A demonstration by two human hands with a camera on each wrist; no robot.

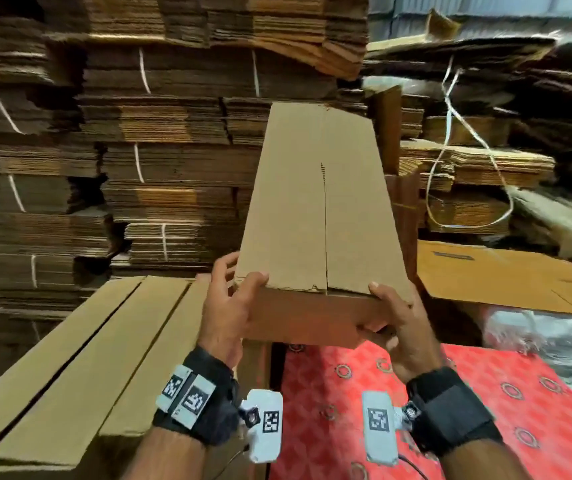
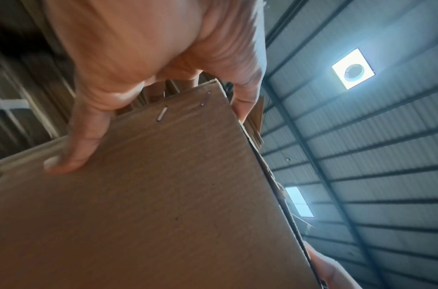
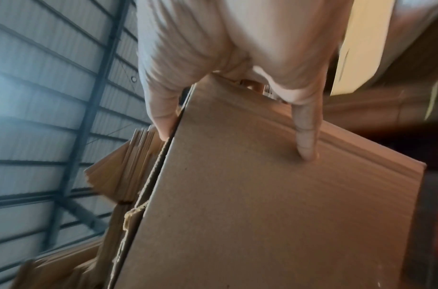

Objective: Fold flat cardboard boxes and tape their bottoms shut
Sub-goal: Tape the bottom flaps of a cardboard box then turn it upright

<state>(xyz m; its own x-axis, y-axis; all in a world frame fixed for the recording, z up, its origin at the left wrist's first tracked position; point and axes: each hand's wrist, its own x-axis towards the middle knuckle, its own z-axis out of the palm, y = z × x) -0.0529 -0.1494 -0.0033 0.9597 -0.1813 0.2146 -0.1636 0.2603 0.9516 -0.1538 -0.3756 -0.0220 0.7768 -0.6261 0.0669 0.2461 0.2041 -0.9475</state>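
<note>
A folded-up cardboard box (image 1: 322, 209), plain brown and long, is held up in the air with its far end raised higher than its near end. Its upper face is formed by two flaps that meet along a lengthwise centre seam; no tape is seen on that seam. The near edges of the flaps are ragged. Metal staples (image 2: 162, 115) are seen near one corner of a side panel. A pile of flat, unfolded cardboard boxes (image 1: 80, 358) is lying below and to the left, slots between the flaps visible.
</note>
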